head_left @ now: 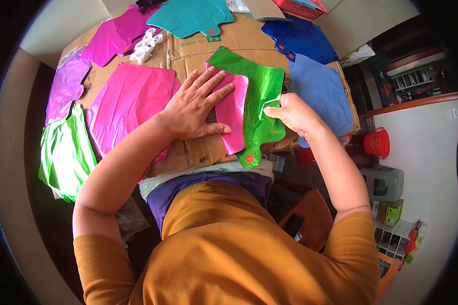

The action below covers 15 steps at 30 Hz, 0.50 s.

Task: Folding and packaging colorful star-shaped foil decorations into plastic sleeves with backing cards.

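A flat, shiny green foil balloon (262, 79) lies at the table's near middle, its rounded tab with a red dot pointing toward me. Over its left part lies a narrow pink foil piece (235, 117). My left hand (193, 104), wearing a ring, rests flat with fingers spread across the pink piece and the cardboard. At the green balloon's right edge, my right hand (292, 112) pinches the foil between thumb and curled fingers, and the foil creases there. Left of my left hand spreads a larger pink foil balloon (132, 99).
Cardboard (188, 51) covers the table. Around its edges lie a teal (191, 18), a magenta (109, 38), a purple (63, 91), a dark blue (305, 38) and a light blue foil sheet (320, 96). Another green one (66, 152) hangs over the left edge. White cord (146, 46) lies bundled.
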Available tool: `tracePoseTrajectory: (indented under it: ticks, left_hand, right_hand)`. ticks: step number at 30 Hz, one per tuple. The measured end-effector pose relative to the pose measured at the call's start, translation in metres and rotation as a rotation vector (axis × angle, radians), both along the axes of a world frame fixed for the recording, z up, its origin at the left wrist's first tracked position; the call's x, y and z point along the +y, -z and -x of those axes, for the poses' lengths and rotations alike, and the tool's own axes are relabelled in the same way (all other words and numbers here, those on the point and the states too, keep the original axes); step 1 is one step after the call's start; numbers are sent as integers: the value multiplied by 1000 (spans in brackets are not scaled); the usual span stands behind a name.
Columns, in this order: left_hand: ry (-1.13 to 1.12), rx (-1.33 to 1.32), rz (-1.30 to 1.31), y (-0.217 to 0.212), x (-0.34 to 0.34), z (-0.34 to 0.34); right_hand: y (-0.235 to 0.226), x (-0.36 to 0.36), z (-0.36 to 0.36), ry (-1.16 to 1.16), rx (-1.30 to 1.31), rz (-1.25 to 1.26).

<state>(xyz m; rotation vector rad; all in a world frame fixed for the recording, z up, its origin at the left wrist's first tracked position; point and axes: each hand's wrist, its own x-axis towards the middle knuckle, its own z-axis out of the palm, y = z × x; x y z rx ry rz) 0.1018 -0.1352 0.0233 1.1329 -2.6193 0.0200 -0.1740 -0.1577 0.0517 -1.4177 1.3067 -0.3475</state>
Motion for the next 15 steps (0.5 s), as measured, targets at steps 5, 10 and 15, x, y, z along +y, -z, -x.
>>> tracePoseTrajectory:
  ticks: [5,10,15]
  left_hand:
    - [-44,-60,15,-4,1,3]
    - [-40,-48,-71,-2,-1,3]
    - [-49,-61,-78,-2,0,3]
  right_hand:
    - [2,1,1,-8,-25,13]
    - [3,0,6,9,-80,-44]
    - [-25,22,10,-118,-49,-207]
